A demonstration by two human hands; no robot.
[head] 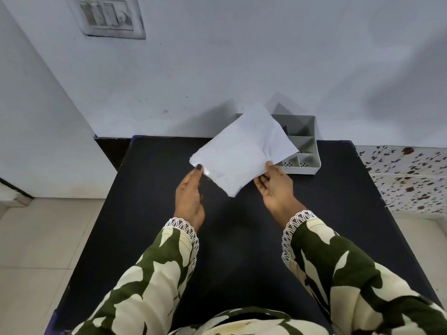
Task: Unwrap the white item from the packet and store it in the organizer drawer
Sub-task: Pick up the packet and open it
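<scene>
I hold a flat white packet [242,151] tilted above the black table [150,189]. My left hand [189,197] pinches its left corner with thumb and fingertips. My right hand [275,187] grips its lower right edge, fingers underneath. Whether the white item is still wrapped inside I cannot tell. Behind the packet stands the grey organizer [304,141], with several open compartments; the packet covers its left part.
The table stands against a white wall with a switch plate [108,18] high at the left. A floral-patterned surface [408,177] lies to the right. Tiled floor [36,238] shows at the left.
</scene>
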